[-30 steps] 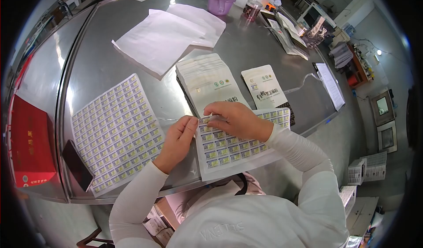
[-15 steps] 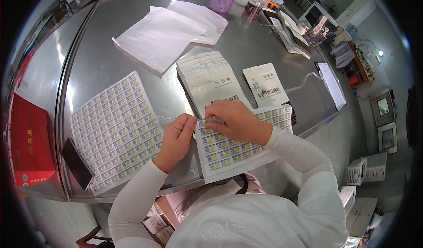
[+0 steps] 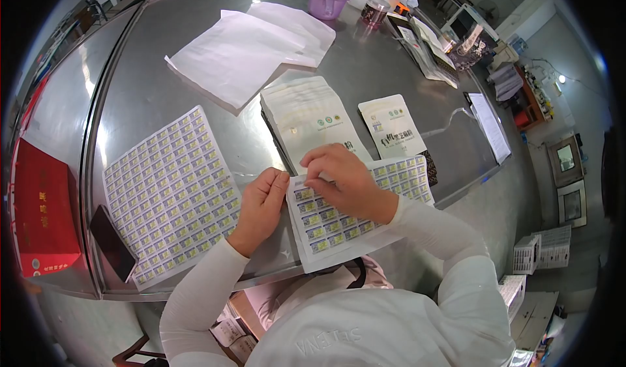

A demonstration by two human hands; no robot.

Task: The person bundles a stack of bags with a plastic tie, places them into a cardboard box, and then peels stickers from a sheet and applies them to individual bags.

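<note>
My left hand (image 3: 262, 204) is closed, thumb against the fingers, at the upper left corner of a sticker sheet (image 3: 339, 227) with rows of small yellow and purple labels. Over the top of the same sheet, my right hand (image 3: 345, 183) has its fingers curled toward the thumb; whatever is between the tips is too small to make out. Just beyond both hands lies a stack of white printed pouches (image 3: 306, 109), partly hidden by the right hand. A single pouch (image 3: 391, 126) lies to its right. Another sticker sheet (image 3: 173, 197) lies flat left of my left hand.
A dark phone-like slab (image 3: 112, 242) and a red printed packet (image 3: 45, 210) are at the left. Blank white sheets (image 3: 248, 54) lie farther back on the metal table (image 3: 147, 73). A purple plastic cup (image 3: 327, 2), a jar (image 3: 375, 11) and a clipboard (image 3: 490, 127) sit around the far and right edges.
My right hand has shifted slightly up and left, its index finger lifting off the sheet's top corner and opening a little from the thumb. My left hand has stayed nearly still.
</note>
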